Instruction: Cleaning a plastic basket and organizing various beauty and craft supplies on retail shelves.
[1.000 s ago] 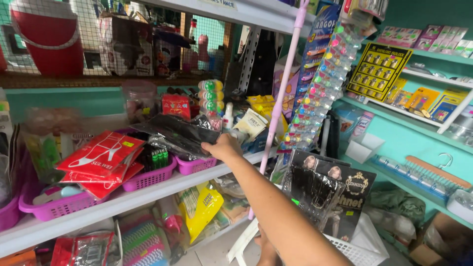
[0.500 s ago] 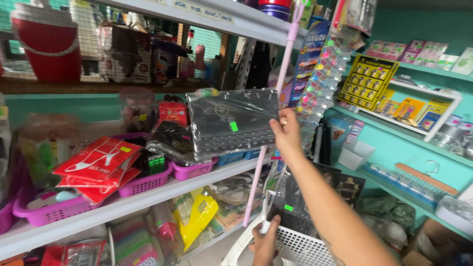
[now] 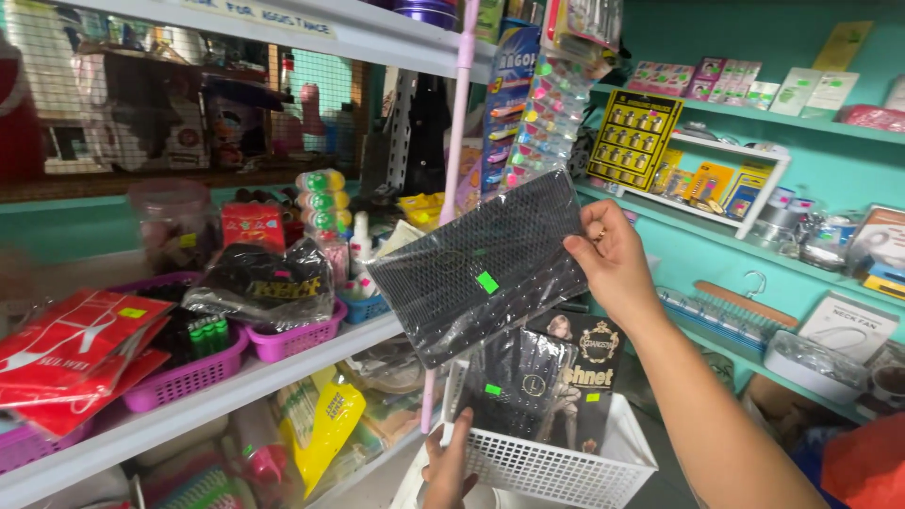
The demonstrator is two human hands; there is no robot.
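Black mesh packet [image 3: 485, 269] lifted off shelf, white basket [image 3: 551, 467] holding black packets [image 3: 542, 386]

We count two hands: our right hand [image 3: 617, 259] holding one black mesh packet [image 3: 481, 269] bearing one green sticker [image 3: 487, 282], and our left hand [image 3: 451, 467] on one white basket [image 3: 556, 471]. In that basket stand two dark packets [image 3: 547, 386]. On the shelf sit two purple baskets [image 3: 189, 377] and one blue basket [image 3: 363, 308]
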